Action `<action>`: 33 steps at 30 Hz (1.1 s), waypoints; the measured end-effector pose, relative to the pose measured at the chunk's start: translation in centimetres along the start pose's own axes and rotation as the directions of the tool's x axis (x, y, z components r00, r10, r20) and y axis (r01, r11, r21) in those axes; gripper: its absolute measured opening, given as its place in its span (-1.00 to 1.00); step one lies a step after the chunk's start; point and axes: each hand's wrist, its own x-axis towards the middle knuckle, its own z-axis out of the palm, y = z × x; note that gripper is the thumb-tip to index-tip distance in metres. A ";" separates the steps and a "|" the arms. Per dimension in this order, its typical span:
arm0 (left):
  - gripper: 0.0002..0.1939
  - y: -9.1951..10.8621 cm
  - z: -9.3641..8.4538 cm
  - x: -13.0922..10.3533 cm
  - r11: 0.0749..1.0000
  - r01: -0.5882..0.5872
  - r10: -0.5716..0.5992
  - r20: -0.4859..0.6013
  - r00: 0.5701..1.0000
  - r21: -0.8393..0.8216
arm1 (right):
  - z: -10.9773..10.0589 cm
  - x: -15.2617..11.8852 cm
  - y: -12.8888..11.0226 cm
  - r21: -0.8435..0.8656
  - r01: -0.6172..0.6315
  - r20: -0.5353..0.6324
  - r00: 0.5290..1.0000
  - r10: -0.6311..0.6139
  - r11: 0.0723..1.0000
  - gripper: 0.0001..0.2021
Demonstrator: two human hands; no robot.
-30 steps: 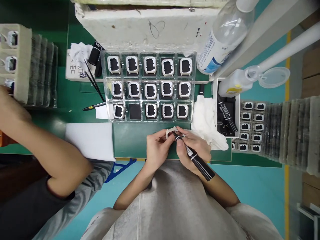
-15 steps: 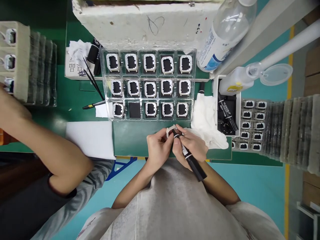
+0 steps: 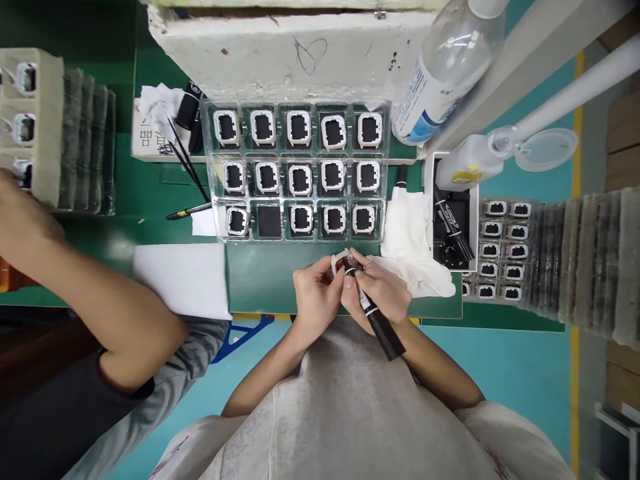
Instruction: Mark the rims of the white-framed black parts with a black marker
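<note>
Between the fingertips of my left hand [image 3: 318, 291] is a small white frame [image 3: 339, 261], tilted up on its edge. It resembles the white frames in the tray. My right hand [image 3: 383, 288] grips a black marker pen [image 3: 379, 325], whose tip end meets the inside of the frame; the exact contact is hidden by fingers. Just beyond both hands lies a clear plastic tray [image 3: 211, 153] with rows of white frames on black pads. One pocket [image 3: 269, 220] in its nearest row shows only a black pad.
A white cloth [image 3: 415, 247] lies right of the tray, beside a box of markers [image 3: 454, 230]. Bottles [image 3: 435, 93] stand behind. Tweezers [image 3: 187, 160] and a white foam sheet [image 3: 181, 280] are at left. A co-worker's arm [image 3: 100, 280] reaches in there; stacked trays [image 3: 580, 260] stand far right.
The marker pen and my right hand have shifted slightly to the left, with the pen a little steeper. My left hand keeps the frame in nearly the same place.
</note>
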 end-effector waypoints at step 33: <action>-0.78 2.0 -0.6 0.8 0.906 0.133 -0.114 0.071 0.991 -0.401 | -0.6 0.2 -1.1 0.251 -0.199 -0.049 0.975 0.218 0.947 -0.89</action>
